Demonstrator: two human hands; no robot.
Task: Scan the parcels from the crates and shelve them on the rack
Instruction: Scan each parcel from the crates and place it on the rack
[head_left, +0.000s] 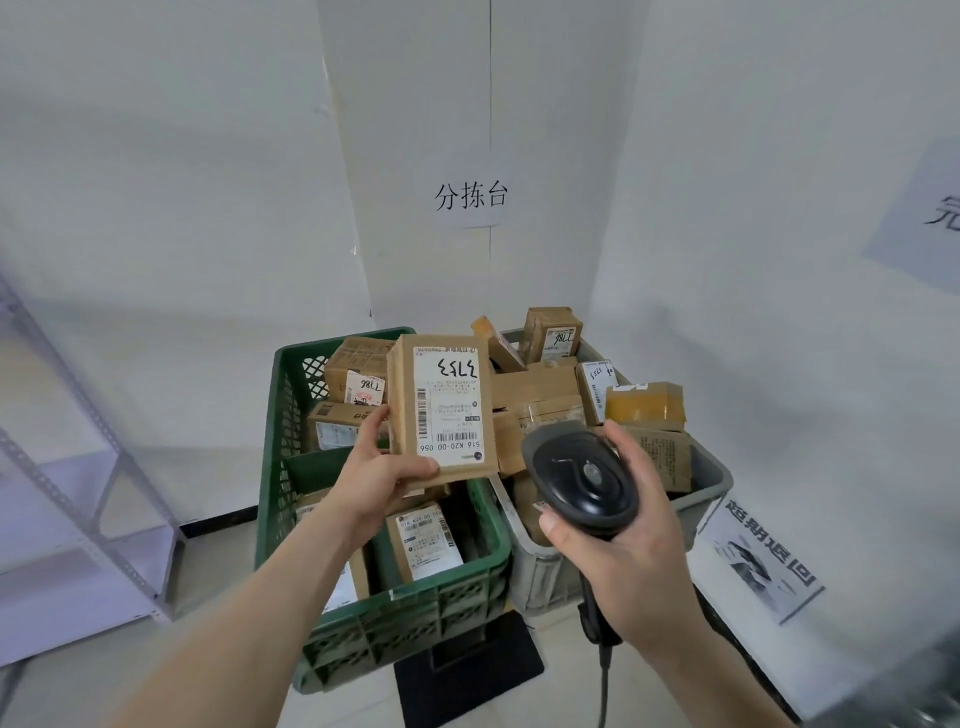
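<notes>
Now left hand (382, 470) gripping parcel (441, 405) above green crate (395, 597), fingers curled round near edge, label facing up for reading. Right hand (618, 525) wrapping scanner (582, 475), likely aiming at barcode. Grey crate (711, 478) sitting right, rack (88, 467) waiting far left.

The cardboard parcel (441, 408) is a flat brown box held upright above the green crate (291, 415), its white shipping label facing the camera, upside down, with handwritten digits and barcodes. The green crate, lattice-walled plastic, holds several more labelled brown parcels, some marked 7186. Just beside it, on its right, the grey crate (711, 483) is heaped above its rim with brown boxes and one parcel wrapped in yellow tape (644, 405). The black barcode scanner (584, 473) points its head toward the held parcel. The grey metal rack (98, 467) stands at the left.
</notes>
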